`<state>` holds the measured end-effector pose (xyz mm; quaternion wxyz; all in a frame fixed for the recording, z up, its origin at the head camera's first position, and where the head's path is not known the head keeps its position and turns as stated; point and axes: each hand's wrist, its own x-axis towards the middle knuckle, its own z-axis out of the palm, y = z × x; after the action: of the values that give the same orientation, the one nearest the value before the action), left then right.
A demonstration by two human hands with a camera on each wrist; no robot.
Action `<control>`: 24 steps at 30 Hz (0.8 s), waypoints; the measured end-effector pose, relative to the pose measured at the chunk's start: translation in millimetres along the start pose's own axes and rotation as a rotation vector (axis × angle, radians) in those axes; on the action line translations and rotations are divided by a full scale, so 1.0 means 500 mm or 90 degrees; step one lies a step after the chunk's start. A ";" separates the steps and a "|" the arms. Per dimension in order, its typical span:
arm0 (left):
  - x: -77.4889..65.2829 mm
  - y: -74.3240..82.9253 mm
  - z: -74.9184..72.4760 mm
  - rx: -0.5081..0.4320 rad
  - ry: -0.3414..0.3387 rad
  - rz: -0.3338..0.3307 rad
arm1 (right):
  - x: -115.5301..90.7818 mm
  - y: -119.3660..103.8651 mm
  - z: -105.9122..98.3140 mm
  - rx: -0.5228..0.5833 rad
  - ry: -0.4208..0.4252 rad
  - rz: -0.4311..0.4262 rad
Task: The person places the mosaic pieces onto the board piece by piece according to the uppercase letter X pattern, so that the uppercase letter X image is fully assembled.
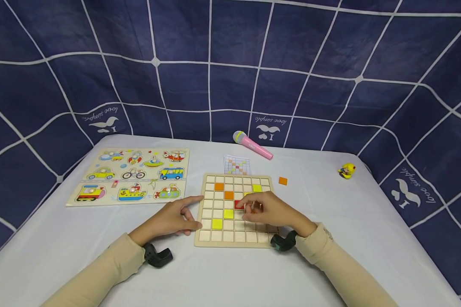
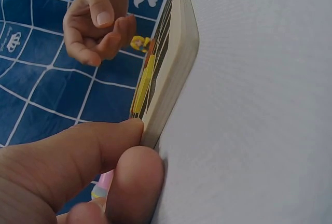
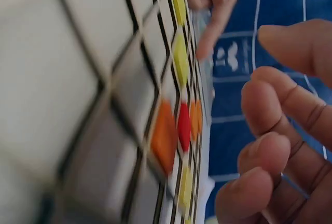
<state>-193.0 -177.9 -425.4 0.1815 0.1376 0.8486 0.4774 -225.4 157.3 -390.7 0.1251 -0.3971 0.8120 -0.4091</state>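
A wooden grid board (image 1: 238,244) lies flat on the white table, with orange, yellow and red square tiles in some of its cells. One red tile (image 1: 237,204) sits near the middle, partly covered by my right hand (image 1: 270,209). That hand is over the board's right half, its fingers loosely bent and nothing between them in the right wrist view. An orange tile (image 3: 164,138) shows in a cell below those fingers. My left hand (image 1: 173,218) touches the board's left edge with spread index finger and thumb. A loose orange tile (image 1: 283,181) lies beyond the board's right corner.
A printed pattern card (image 1: 237,164) lies behind the board. Farther back is a pink toy microphone (image 1: 255,147). A vehicle puzzle board (image 1: 132,175) lies at the left, and a small yellow-haired figure (image 1: 346,171) stands at the right. Blue checked cloth hangs behind the table.
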 end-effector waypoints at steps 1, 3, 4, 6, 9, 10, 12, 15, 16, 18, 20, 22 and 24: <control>0.000 0.000 0.000 0.000 0.000 -0.001 | -0.005 0.007 -0.008 0.002 0.010 0.003; 0.000 0.001 0.001 0.001 0.002 -0.002 | -0.016 0.019 -0.023 0.004 0.032 0.017; -0.001 0.001 0.001 0.001 0.002 -0.003 | -0.021 0.024 -0.030 0.003 0.044 0.024; -0.001 0.001 0.001 0.000 0.002 -0.003 | -0.031 0.036 -0.043 -0.003 0.069 0.034; -0.001 0.001 0.001 -0.002 0.001 -0.003 | -0.044 0.055 -0.061 -0.014 0.106 0.044; -0.001 0.001 0.001 -0.002 0.001 -0.003 | -0.048 0.061 -0.067 -0.014 0.119 0.048; -0.001 0.001 0.001 -0.003 0.000 -0.001 | -0.057 0.076 -0.079 -0.013 0.143 0.061; -0.001 0.001 0.001 -0.003 -0.001 0.000 | -0.068 0.094 -0.096 -0.004 0.180 0.098; -0.001 0.000 0.000 -0.004 -0.001 0.001 | -0.072 0.099 -0.102 -0.004 0.191 0.110; -0.001 0.000 0.000 -0.006 -0.002 0.002 | -0.078 0.110 -0.113 -0.003 0.213 0.129; -0.002 0.000 0.000 -0.006 -0.002 0.003 | -0.084 0.120 -0.123 -0.005 0.234 0.141; -0.002 0.000 0.000 -0.005 -0.001 0.004 | -0.090 0.129 -0.133 -0.003 0.252 0.152; -0.002 0.001 0.000 -0.005 -0.001 0.004 | -0.095 0.138 -0.141 0.010 0.263 0.174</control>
<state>-192.2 -178.0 -424.9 0.1810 0.1400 0.8463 0.4811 -268.9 256.8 -404.4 0.0137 -0.1904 0.8633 -0.4673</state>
